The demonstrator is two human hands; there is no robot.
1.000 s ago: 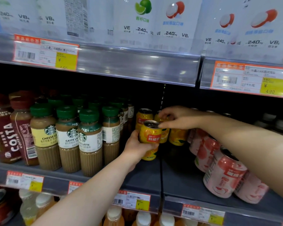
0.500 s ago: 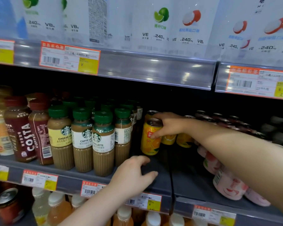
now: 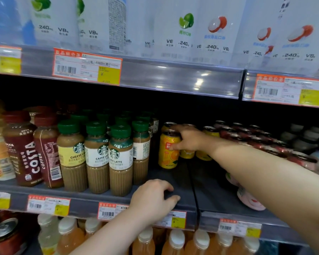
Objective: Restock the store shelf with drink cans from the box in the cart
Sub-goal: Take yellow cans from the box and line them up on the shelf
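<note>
Entry, head view. A second before this, you carried the orange can point(image 3: 168, 150) in your left hand point(image 3: 152, 198), with your right hand point(image 3: 189, 139) only touching its lid. By now the hand-off was done. The can stood upright on the shelf point(image 3: 175, 178), at 12 o'clock from your left hand and well apart from it.

Right hand: thumb on the front of the label, fingers curled over the rim and back, so it gripped the can. Left hand: held nothing. It rested on the shelf's front lip with the fingers loosely bent, just above a price tag point(image 3: 173, 220).

Neighbours: the latte bottles point(image 3: 120, 159) stood at 9 o'clock from the can, with a dark gap between. More orange cans point(image 3: 211, 133) sat at 2 to 3 o'clock, further back in the row. Pink cans point(image 3: 250, 199) lay on their sides at 4 o'clock, under your right forearm.

Judgement: this can counted as delivered but not yet faced. It stood forward of its row, so the right-hand grip was most likely for sliding or turning it into line. Your freed left hand suggested that the next fetch was near. Neither cart nor box was in view, so the remaining stock could not be judged. Risk noted: your right forearm passed close over the tipped pink cans, and these could roll.
</note>
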